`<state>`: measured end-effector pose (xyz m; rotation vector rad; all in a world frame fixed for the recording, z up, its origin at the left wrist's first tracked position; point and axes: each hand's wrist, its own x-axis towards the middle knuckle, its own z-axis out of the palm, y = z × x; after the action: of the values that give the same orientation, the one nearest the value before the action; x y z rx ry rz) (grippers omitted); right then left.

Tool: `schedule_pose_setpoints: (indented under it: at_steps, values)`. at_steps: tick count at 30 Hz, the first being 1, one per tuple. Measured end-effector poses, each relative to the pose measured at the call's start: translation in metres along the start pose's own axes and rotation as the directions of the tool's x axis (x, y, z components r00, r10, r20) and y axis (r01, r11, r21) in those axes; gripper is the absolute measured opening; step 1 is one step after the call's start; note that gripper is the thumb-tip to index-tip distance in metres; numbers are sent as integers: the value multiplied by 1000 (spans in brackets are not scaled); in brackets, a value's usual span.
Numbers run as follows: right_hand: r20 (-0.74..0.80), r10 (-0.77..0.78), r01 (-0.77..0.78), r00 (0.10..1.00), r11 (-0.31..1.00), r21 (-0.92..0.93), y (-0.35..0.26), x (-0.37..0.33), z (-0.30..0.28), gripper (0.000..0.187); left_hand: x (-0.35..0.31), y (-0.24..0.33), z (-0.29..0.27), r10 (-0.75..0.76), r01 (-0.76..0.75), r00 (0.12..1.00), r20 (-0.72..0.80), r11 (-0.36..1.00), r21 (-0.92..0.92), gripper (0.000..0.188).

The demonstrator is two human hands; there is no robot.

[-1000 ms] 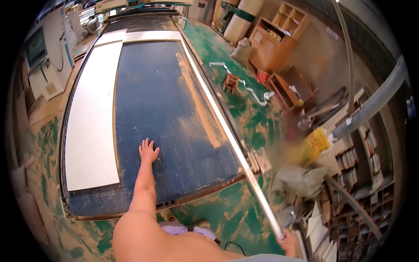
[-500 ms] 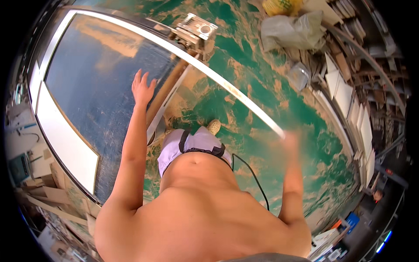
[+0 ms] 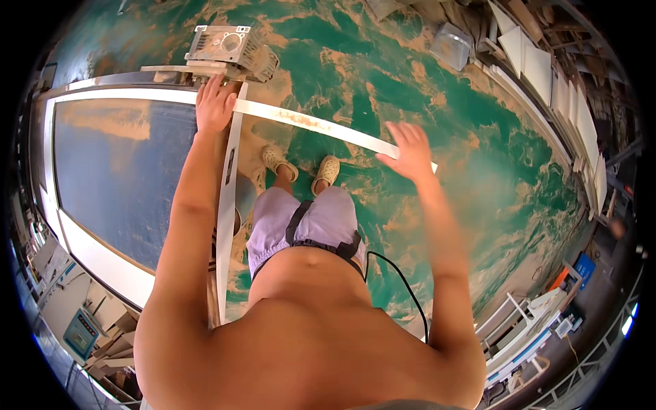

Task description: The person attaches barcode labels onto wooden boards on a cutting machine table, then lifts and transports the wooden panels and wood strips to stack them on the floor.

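Observation:
A long white strip point(image 3: 321, 128) runs along the far edge of a dark table point(image 3: 123, 178) and sticks out past it to the right, over the floor. My left hand point(image 3: 215, 109) lies on the strip at the table's far right corner, fingers stretched out. Near the strip's free end is my right hand point(image 3: 410, 152), its fingers extended and thumb apart; it covers part of the strip, and whether it presses on it I cannot tell. White pieces also line the table's left and near sides, including a wider white panel point(image 3: 102, 253).
A dusty motor-like metal unit point(image 3: 222, 46) sits beyond the table's far right corner. White boards point(image 3: 570, 113) lean along the right side. Green floor point(image 3: 478, 205) carries brown dust. A black cable point(image 3: 403, 283) hangs at my right side; a control box point(image 3: 83, 333) stands lower left.
My view has turned, so the table and strip sit more level. My left hand has come onto the strip at the corner. The right hand, blurred before, has moved up and left along the strip.

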<state>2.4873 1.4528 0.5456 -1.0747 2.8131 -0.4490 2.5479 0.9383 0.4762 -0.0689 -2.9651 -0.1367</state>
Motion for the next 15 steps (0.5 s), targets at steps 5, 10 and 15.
schedule_pose_setpoints:
  at_steps: [5, 10, 15]
  values:
    - [273, 135, -176, 953, 975, 135, -7, 32, 98, 67, 11, 5, 7, -54, 61, 996, -69, 992, 107, 40]
    - [166, 187, -199, 968, 978, 59, 27, 43, 206, 45, 21, 7, 17, -125, 121, 992, 2, 966, 228, 41]
    - [218, 206, -238, 954, 962, 135, 16, 28, 281, 35, 14, 12, 16, -153, 117, 981, 121, 958, 260, 41]
